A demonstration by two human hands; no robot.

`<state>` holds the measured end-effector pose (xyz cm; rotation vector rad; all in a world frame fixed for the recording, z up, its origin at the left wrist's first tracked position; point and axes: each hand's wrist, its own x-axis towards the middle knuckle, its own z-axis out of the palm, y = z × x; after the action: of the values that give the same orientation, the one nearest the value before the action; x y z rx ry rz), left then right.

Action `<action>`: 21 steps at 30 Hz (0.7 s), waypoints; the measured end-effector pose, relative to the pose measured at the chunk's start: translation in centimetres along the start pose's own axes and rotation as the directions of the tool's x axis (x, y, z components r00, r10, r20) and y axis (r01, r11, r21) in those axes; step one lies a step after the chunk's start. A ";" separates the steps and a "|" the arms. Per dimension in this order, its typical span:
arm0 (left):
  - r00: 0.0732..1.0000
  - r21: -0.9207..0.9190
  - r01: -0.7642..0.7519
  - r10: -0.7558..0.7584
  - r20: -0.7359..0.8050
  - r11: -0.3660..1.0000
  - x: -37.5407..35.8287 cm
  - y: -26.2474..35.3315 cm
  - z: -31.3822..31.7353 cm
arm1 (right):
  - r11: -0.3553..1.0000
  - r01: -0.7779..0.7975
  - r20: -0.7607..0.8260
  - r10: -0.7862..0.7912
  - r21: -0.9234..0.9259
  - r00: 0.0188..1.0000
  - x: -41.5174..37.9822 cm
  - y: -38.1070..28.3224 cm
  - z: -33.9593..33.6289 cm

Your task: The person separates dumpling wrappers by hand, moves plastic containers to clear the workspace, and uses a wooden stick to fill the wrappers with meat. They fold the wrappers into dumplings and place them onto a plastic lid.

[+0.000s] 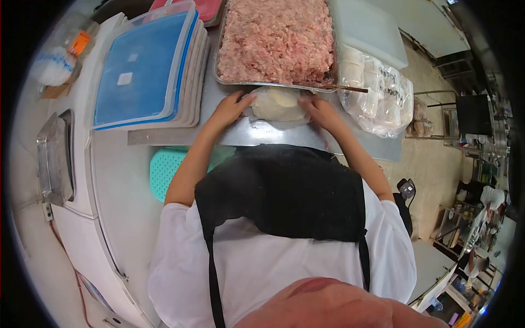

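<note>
While left fingers, right fingers clasp edges, pale, rounded bundle lies plastic-wrapped.

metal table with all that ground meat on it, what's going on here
The person's left hand and right hand are at either end of a pale bundle in clear plastic on the metal table; how firmly they hold it is hard to tell. A big tray of ground meat sits just beyond. Plastic-wrapped pale packs lie to the right, and a blue-topped stack stands to the left.
</note>
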<state>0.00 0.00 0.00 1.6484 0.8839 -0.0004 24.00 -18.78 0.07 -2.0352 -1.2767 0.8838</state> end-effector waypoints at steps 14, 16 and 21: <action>0.885 0.141 -0.462 0.444 0.142 0.875 -4.7 4.0 2.0 | 0.957 0.232 0.118 -0.254 0.177 0.960 -2.3 -4.6 0.7; 0.714 0.341 -0.668 0.699 0.041 0.662 -6.1 5.2 1.5 | 0.883 0.462 0.017 -0.465 0.088 0.885 -3.6 -5.7 0.2; 0.591 0.572 -0.747 0.733 0.336 0.339 -6.8 2.1 -0.1 | 0.545 0.740 0.265 -0.704 -0.394 0.659 -3.0 -3.8 -1.6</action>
<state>-3.73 -3.56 4.86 2.6382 -0.0413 0.3475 22.23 -20.24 4.62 -1.4911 -2.3196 0.2407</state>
